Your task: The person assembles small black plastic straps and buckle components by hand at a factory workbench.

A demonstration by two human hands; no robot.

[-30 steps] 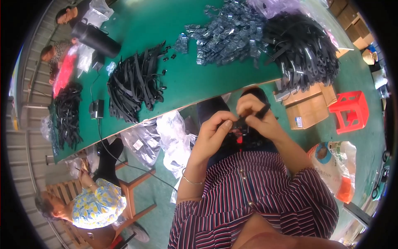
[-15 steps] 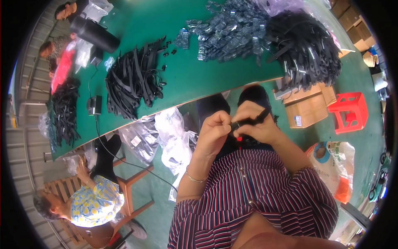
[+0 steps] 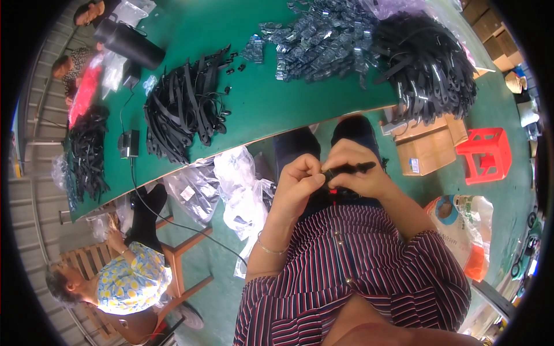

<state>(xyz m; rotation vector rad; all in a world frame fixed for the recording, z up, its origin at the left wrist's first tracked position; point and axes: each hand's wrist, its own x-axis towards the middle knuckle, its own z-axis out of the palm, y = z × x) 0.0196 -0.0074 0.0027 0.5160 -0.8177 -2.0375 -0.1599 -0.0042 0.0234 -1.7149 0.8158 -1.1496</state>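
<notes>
Both hands meet over my lap, just off the table's near edge. My right hand [image 3: 360, 176] is closed round a black strap [image 3: 363, 167], whose short loose end sticks out past the fingers. My left hand [image 3: 300, 181] pinches at the other end of the strap, thumb against forefinger; the exact part between those fingertips is hidden. On the green table [image 3: 254, 109] lie a bundle of black straps [image 3: 184, 109], a heap of small clear-wrapped dark pieces [image 3: 329, 43] and a bigger pile of black straps [image 3: 427, 63]. Several small black parts [image 3: 234, 69] lie between the bundle and the heap.
A black bottle [image 3: 130, 43] and a black adapter [image 3: 128, 144] with a cable stand at the left. Clear plastic bags [image 3: 239, 184] hang below the table edge. Cardboard boxes [image 3: 430, 153] and a red stool [image 3: 486, 155] are right. A co-worker [image 3: 133, 277] sits lower left.
The strap's loose end has tipped from pointing up to lying flatter across my right hand. My hands otherwise keep their place, and the whole view has shifted slightly.
</notes>
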